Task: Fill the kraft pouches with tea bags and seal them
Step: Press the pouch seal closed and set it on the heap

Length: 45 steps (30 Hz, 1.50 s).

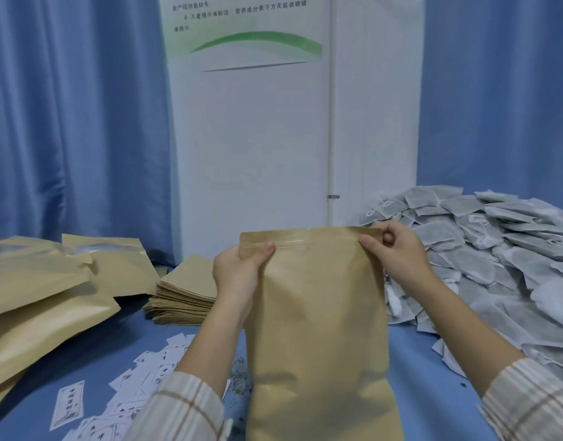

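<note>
Head view: your work area is a blue table [410, 370], backed by blue curtains [76, 122] and a white wall panel [257, 154] with green printing near its top. On your left lies a heap of filled pouches [44, 297], stacked flat and overlapping. Just beyond it, near the wall, sits a neat stack of flat pouches [186, 296]. Small white printed labels [140, 377] are scattered on the table by your left forearm, with loose green crumbs [240, 381] beside them. On your right, a large mound of grey-white tea bags [496, 256] fills the table to the frame edge and reaches behind your right wrist.

You hold one kraft pouch [318, 329] upright at the centre, directly in front of you, with its base low near the bottom edge of the frame. It hides the table behind it and part of the flat stack. Its surface is plain tan paper, smooth, with a zip strip running across just under the top edge.

Left hand [238, 275]: the grip is closed on the pouch's upper left corner, thumb pressed on the zip strip. Right hand [398, 253]: the grip pinches the upper right corner at the strip, thumb in front and fingers curled behind. Both sleeves are striped.
</note>
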Available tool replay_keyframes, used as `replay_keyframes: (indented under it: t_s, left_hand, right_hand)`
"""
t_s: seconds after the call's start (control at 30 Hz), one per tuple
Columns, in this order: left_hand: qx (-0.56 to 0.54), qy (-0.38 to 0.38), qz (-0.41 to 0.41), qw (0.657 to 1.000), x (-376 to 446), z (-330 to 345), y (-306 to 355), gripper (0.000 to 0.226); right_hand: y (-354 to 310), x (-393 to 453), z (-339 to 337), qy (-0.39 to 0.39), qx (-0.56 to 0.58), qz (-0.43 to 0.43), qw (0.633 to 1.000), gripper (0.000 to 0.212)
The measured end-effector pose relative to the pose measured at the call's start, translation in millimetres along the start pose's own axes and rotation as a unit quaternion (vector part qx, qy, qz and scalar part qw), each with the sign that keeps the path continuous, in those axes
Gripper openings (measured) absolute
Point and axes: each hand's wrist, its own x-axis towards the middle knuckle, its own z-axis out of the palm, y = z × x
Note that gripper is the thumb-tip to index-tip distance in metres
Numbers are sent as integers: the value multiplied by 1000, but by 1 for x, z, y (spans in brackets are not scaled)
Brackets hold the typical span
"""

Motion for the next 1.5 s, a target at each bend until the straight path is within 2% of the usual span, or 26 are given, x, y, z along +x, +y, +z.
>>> replay_keyframes:
  t_s: [0.1,0.23,0.3,0.37,0.43,0.47,0.53,0.57,0.63,0.67,0.7,0.77,0.8,0.87,0.9,0.97,1.17,1.3,1.43,1.5]
  left_hand:
    - [-41,58,-21,997,6,1,-2,11]
    - [-49,61,-34,996,12,0,-3,16]
    - [-31,62,-17,997,12,3,-2,21]
    - [-8,52,6,999,10,11,-3,22]
    - [18,29,31,999,6,22,-2,21]
    - [27,19,40,999,4,27,-1,20]
    - [29,8,52,998,0,36,0,20]
    - [27,6,53,998,-1,38,1,22]
    - [13,-6,40,999,1,38,3,17]
    - [3,-17,30,999,1,36,4,13]
    - [-6,-27,18,999,1,35,4,14]
    - [-23,-45,-3,999,0,32,4,16]
    - [-30,-48,-12,998,-1,31,3,16]
    - [-38,-37,-22,998,0,27,3,16]
    - [-47,-23,-21,998,1,24,4,16]
    - [-67,0,-22,998,6,18,4,16]
    - [-90,32,-38,995,8,13,1,15]
    - [-93,-6,-50,994,14,5,-4,8]
    - [-81,-28,-57,995,19,8,-7,24]
    - [-77,-21,-54,995,22,9,-9,18]
  right_hand:
    - [-2,7,1,-25,-14,4,1000,12]
    - [-3,10,1,-63,-45,1,997,8]
    - [-6,12,3,-68,-169,-35,983,13]
    - [-19,11,12,-48,-299,-139,943,26]
    - [-42,6,38,-4,-303,-282,910,29]
    - [-52,3,51,-2,-308,-307,900,31]
    - [-67,3,75,-36,-392,-275,877,48]
    - [-67,5,82,-41,-448,-267,852,52]
    - [-67,4,86,-6,-556,-299,776,41]
    - [-68,2,85,27,-585,-304,752,33]
    - [-65,1,86,79,-583,-321,742,34]
    - [-61,2,91,98,-555,-333,756,32]
    - [-58,4,94,74,-529,-337,775,27]
    - [-55,12,97,-5,-462,-295,836,45]
    - [-50,18,94,-21,-449,-264,854,56]
    - [-41,28,86,-6,-447,-258,856,63]
    - [-26,37,68,17,-446,-255,858,62]
    - [-14,42,51,6,-445,-212,870,57]
    - [-6,50,42,-10,-412,-168,896,67]
    - [0,51,38,-6,-407,-150,901,66]
